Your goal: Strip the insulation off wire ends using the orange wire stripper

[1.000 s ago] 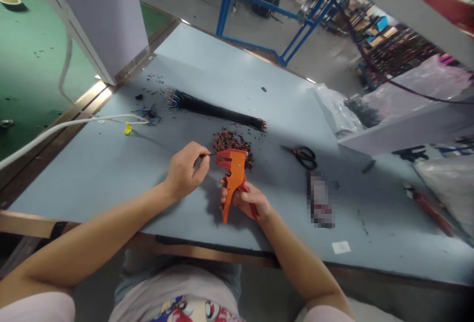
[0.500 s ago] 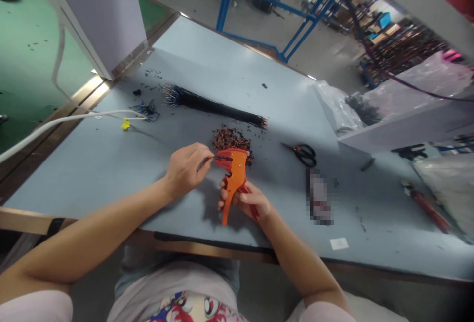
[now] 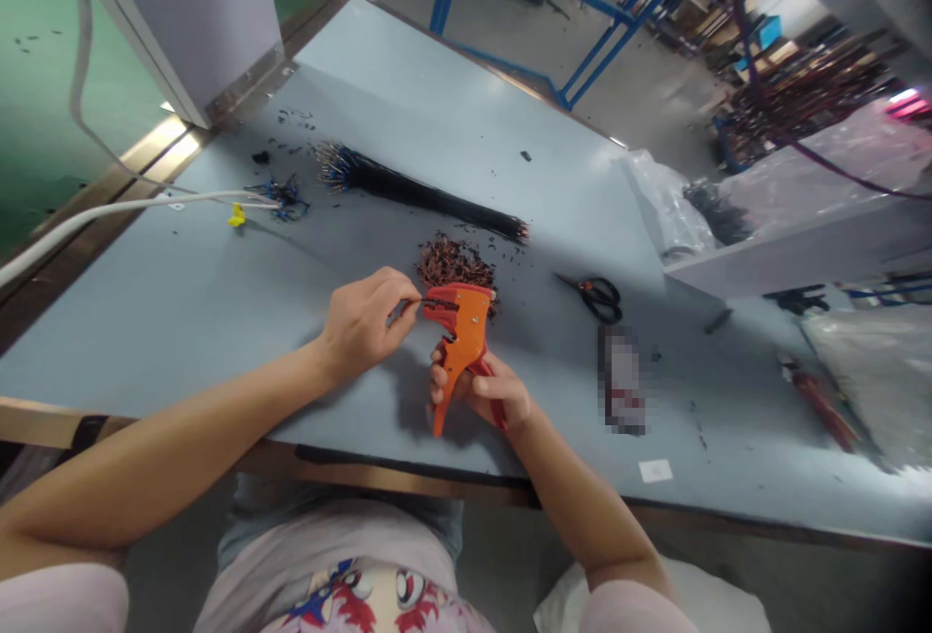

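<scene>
**"What's the grip on my left hand (image 3: 360,327) doing?"**

"Pinched together on a thin black wire (image 3: 412,302), its end in the head of an orange wire stripper (image 3: 458,332)."

**"And my right hand (image 3: 484,392)?"**

"Clamped around the stripper's handles, over the desk (image 3: 218,342), just beside a heap of wire clippings (image 3: 452,262)."

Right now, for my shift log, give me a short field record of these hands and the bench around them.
Left hand: pinches a thin black wire, its end at the stripper's head
Right hand: grips an orange wire stripper
Behind stripper: pile of short cut wire pieces
Farther back: bundle of long black wires
To the right: black-handled scissors
Surface: pale blue workbench
</scene>
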### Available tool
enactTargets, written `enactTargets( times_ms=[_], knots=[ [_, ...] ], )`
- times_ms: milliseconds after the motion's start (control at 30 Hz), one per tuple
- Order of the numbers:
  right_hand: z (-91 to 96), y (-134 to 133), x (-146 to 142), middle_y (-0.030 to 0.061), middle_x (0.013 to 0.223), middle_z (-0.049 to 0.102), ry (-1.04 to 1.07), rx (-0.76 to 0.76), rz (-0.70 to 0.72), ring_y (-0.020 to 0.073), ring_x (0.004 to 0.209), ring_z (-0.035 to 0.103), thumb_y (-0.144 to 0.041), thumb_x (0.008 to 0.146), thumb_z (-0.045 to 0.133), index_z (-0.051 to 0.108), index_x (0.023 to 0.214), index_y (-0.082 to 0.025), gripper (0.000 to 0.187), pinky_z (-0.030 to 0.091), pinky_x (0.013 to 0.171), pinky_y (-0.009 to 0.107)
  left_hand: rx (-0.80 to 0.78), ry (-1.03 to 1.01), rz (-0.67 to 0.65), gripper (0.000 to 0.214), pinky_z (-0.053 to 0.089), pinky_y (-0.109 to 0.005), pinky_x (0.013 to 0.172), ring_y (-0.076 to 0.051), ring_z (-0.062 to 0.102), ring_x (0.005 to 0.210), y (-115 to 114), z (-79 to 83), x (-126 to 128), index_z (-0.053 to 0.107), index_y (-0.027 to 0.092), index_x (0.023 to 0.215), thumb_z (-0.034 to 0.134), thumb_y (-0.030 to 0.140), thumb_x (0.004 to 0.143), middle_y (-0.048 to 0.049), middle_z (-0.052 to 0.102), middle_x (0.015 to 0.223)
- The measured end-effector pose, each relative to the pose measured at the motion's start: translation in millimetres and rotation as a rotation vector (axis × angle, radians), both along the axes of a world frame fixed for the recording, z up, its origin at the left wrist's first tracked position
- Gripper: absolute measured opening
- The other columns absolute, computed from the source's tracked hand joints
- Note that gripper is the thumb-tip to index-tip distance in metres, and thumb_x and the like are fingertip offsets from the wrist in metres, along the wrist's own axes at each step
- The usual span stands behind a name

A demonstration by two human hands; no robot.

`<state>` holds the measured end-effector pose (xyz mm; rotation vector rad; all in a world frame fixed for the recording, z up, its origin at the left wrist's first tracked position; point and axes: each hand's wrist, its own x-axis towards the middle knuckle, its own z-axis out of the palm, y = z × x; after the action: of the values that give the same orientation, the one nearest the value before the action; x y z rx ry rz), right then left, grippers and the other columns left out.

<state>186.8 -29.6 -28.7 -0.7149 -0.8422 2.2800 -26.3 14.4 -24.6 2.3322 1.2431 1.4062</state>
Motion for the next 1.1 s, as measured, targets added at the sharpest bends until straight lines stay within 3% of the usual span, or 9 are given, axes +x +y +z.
enactTargets(
  times_ms=[467,733,900,1033,1100],
  knots=[
    [-0.9,1.1,-0.8,0.0042,0.088,0.056,-0.006,-0.009,-0.009,0.0184,0.077,0.060,-0.037,0.066,0.076,0.056,0.110,-0.012,0.054,0.052,0.076,0.041,-0.014,0.014,0.001,0.005,0.043,-0.022,0.063,-0.009,0.053,0.066,1.3,-0.3,0.7,0.053,0.019,0.082,0.051,0.015,0.084,0.0003,0.062,0.080],
    [6.0,5.6,2.7,0.0049,0.087,0.055,-0.063,0.047,-0.043,0.0181,0.076,0.058,-0.042,0.067,0.075,0.058,0.109,-0.015,0.052,0.052,0.075,0.041,-0.120,-0.143,0.128,0.003,0.041,-0.024,0.062,-0.009,0.049,0.063,4.5,6.0,-1.4,0.054,0.019,0.081,0.052,0.018,0.082,0.0002,0.058,0.077],
    [18.3,4.7,22.5,0.0102,0.095,0.060,-0.343,0.331,-0.078,0.0243,0.081,0.059,-0.053,0.076,0.065,0.057,0.115,-0.016,0.055,0.050,0.072,0.040,-0.113,-0.217,0.226,0.002,0.041,-0.025,0.066,-0.010,0.050,0.066,16.5,4.8,-9.0,0.054,0.019,0.081,0.053,0.017,0.081,0.0005,0.056,0.078],
    [28.2,-3.0,20.7,0.0105,0.097,0.063,-0.885,0.826,-0.020,0.0254,0.086,0.058,-0.045,0.088,0.053,0.059,0.112,-0.019,0.036,0.046,0.078,0.040,-0.193,-0.301,0.301,0.005,0.041,-0.026,0.067,-0.011,0.049,0.068,28.9,-2.5,-14.3,0.054,0.019,0.075,0.056,0.016,0.078,0.0016,0.052,0.072],
    [27.7,-8.2,10.1,0.0135,0.105,0.063,-1.161,1.083,0.008,0.0280,0.091,0.057,-0.038,0.087,0.055,0.056,0.118,-0.018,0.037,0.043,0.082,0.043,-0.256,-0.359,0.327,0.005,0.041,-0.026,0.068,-0.011,0.050,0.068,33.7,-7.1,-15.7,0.054,0.018,0.074,0.057,0.015,0.077,0.0014,0.052,0.073]
  ],
)
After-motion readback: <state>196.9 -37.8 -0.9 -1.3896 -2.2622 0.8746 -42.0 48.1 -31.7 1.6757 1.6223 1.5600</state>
